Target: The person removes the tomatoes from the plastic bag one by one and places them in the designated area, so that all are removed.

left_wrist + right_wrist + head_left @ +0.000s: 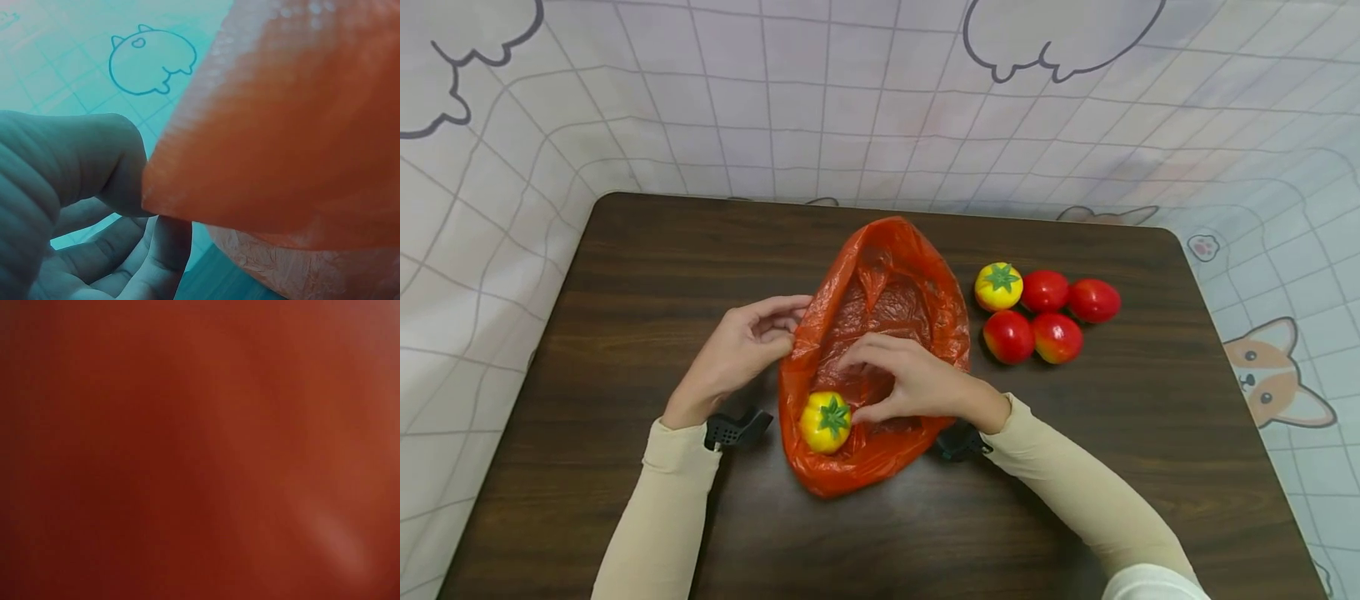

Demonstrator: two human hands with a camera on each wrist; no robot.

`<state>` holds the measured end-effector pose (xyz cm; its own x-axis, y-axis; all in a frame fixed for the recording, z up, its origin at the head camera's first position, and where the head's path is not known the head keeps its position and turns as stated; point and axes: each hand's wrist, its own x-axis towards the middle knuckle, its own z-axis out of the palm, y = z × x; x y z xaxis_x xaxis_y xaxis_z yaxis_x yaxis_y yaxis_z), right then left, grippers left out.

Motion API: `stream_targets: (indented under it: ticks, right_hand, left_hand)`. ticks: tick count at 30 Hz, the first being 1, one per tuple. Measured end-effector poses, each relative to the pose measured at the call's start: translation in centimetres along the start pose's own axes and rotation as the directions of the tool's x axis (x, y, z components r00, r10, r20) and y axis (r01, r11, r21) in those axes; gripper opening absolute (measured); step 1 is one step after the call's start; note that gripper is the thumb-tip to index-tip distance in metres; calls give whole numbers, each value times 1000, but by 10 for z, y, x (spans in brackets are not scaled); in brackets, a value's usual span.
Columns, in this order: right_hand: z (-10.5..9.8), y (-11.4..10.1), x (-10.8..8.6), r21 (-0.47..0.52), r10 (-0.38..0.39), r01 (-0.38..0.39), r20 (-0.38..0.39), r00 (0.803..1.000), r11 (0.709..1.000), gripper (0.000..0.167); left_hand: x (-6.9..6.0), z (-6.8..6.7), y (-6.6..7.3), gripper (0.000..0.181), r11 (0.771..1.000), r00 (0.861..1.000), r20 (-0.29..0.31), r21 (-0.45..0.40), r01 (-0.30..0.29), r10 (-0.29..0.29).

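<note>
A red plastic bag (880,475) lies on the table with its mouth spread wide. My left hand (741,350) pinches the left rim of the bag; in the left wrist view, the thumb and a finger meet at the edge of the translucent bag (300,156). Inside the bag, at its near left, sits a yellow fruit (826,423) with a green star-shaped leafy top. My right hand (910,379) reaches into the bag from the right, fingers bent and spread from the thumb, with nothing between them. The thumb tip is close beside the yellow fruit. Blurred red fills the right wrist view.
Right of the bag, another yellow fruit (998,287) with a green top stands beside several red fruits, including one (1008,337) nearest the bag. The dark wooden table (647,267) is backed by a white grid-patterned cloth (820,108). A black wrist device (737,427) is on the left wrist.
</note>
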<state>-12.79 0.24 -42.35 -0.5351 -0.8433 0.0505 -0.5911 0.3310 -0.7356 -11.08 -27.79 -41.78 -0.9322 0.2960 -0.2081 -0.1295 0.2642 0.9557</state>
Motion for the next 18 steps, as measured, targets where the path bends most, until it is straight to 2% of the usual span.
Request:
stream_targets:
  ticks: [6, 18]
  right_hand:
    - [11, 2, 3, 39, 15, -19, 85, 996, 999, 63]
    - [27, 3, 6, 23, 27, -30, 146, 989, 999, 61]
  left_hand:
    - [-1, -1, 1, 52, 1000, 1000, -10, 2, 3, -3]
    - [-1, -1, 3, 51, 1000, 1000, -10, -2, 3, -3]
